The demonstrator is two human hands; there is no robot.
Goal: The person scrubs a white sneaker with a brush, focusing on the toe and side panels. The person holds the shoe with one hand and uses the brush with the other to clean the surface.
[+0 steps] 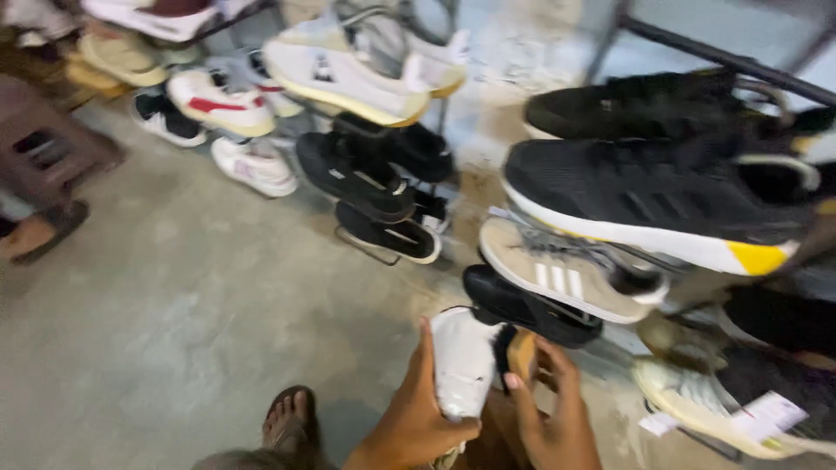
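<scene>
Concrete floor [174,287] below; left hand [409,418] holds white shoe [461,361] upright, sole facing camera.

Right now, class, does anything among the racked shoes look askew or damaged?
Nothing is clearly damaged. The loose white paper tags hang off the pale sneaker at lower right. The left hand holds a white shoe; the right hand holds a brush.

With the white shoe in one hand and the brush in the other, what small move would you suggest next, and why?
Probably draw the brush down along the white shoe. The left hand grips the shoe with its pale sole side facing up, and the right hand holds the brush with its dark bristles already against the shoe's edge, so a short stroke seems the natural follow-on.
</scene>
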